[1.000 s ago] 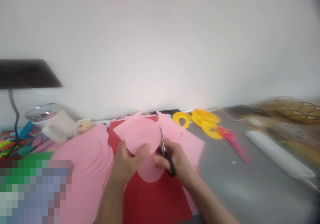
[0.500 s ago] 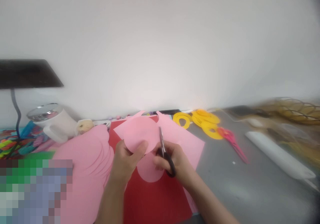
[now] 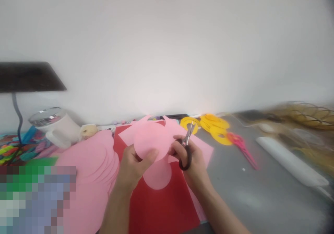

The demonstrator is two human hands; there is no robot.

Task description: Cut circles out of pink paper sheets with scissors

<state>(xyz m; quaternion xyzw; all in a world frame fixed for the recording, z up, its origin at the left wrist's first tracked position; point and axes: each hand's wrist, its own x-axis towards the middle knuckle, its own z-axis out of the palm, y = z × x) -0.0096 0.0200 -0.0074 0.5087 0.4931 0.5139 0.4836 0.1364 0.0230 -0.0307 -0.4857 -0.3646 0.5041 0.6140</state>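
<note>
My left hand (image 3: pixel 133 168) pinches a pink paper circle (image 3: pixel 152 142) by its lower edge and holds it up above a red sheet (image 3: pixel 161 206). My right hand (image 3: pixel 191 161) grips black-handled scissors (image 3: pixel 185 148); their blades point up and to the right, away from the circle. Another pink circle (image 3: pixel 158 176) lies flat on the red sheet just below my hands. A larger pink sheet (image 3: pixel 200 150) lies under my right hand.
A stack of pink paper shapes (image 3: pixel 88 171) lies to the left. A white mug (image 3: pixel 56 128) and a lamp (image 3: pixel 28 75) stand at far left. Yellow paper rings (image 3: pixel 208 124), pink scissors (image 3: pixel 241 147) and a white roll (image 3: pixel 289 161) lie on the grey table (image 3: pixel 261 199) to the right.
The scissors have left the edge of the pink circle and swung right, their blades now tilted up and to the right. My left hand has kept hold of the circle.
</note>
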